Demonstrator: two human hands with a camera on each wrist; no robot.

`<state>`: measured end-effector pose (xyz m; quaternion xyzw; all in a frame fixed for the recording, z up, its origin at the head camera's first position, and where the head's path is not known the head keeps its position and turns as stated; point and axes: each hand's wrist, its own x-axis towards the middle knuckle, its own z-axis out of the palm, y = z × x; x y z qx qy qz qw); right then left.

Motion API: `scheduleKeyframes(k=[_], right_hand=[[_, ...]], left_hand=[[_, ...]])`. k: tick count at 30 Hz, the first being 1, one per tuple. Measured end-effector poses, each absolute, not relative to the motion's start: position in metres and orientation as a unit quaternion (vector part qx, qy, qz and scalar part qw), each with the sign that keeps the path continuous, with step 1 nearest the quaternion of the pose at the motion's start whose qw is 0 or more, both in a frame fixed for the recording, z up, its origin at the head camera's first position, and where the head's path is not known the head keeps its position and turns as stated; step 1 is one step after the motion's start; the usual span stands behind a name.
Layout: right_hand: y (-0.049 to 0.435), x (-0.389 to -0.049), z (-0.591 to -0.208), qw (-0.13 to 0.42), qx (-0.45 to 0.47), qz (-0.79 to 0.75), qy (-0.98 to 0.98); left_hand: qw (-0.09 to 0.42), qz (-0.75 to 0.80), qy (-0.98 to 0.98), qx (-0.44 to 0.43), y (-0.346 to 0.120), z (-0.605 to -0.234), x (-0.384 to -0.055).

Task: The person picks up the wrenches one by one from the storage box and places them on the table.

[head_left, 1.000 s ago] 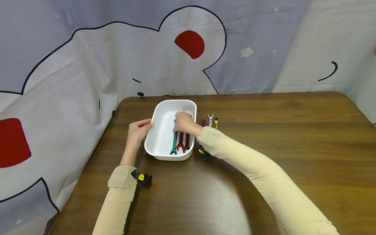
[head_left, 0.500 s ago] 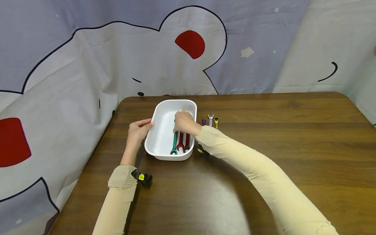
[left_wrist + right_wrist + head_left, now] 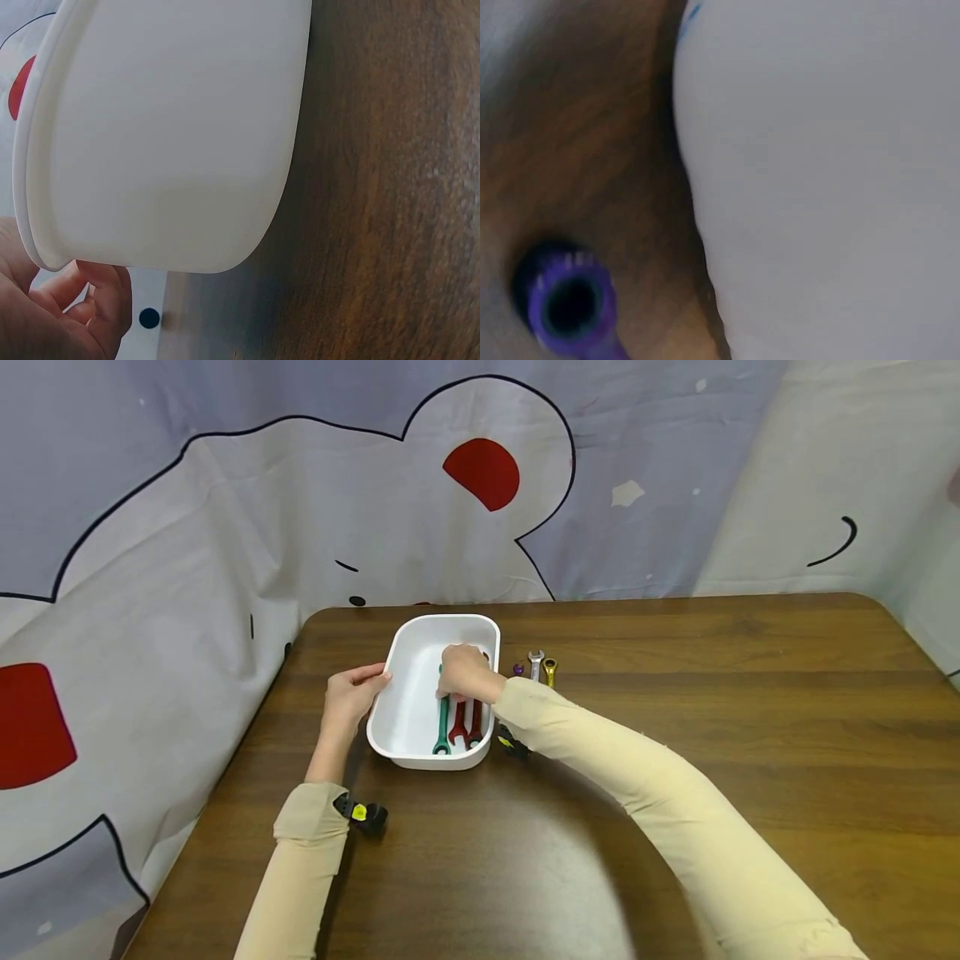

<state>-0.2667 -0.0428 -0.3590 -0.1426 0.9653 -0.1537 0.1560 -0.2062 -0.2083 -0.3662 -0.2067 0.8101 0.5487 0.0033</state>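
Note:
My left hand [image 3: 349, 697] pinches the left rim of a white plastic tub [image 3: 405, 727], thumb on top and fingers outside. In the left wrist view, the curled fingers [image 3: 112, 304] show just beyond the tub's end. My right hand [image 3: 465, 672] reaches down into the tub, over a green wrench [image 3: 443, 727], a red wrench [image 3: 458, 727] and a dark red wrench [image 3: 476, 722] lying side by side. Its fingertips are hidden beneath the hand, so I cannot tell whether they grip a wrench. The right wrist view shows the tub's outer wall [image 3: 817, 180].
Right of the tub, a purple wrench [image 3: 518, 669], a silver wrench [image 3: 536, 662] and a gold wrench [image 3: 551, 670] lie on the brown wooden table [image 3: 712, 718], partly behind the right sleeve. A printed cloth [image 3: 337, 510] hangs behind the table.
The right hand and forearm have shifted very slightly left, covering a little more of the purple wrench. Both hands otherwise keep their places at the tub.

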Motion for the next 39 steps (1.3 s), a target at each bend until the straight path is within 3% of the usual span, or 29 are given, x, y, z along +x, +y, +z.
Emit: scheduleKeyframes(k=[39], right_hand=[[-0.045, -0.286, -0.373, 0.279, -0.057, -0.302, 0.91]], left_hand=[[0.006, 0.549, 0.809, -0.208, -0.211, -0.368, -0.208]])
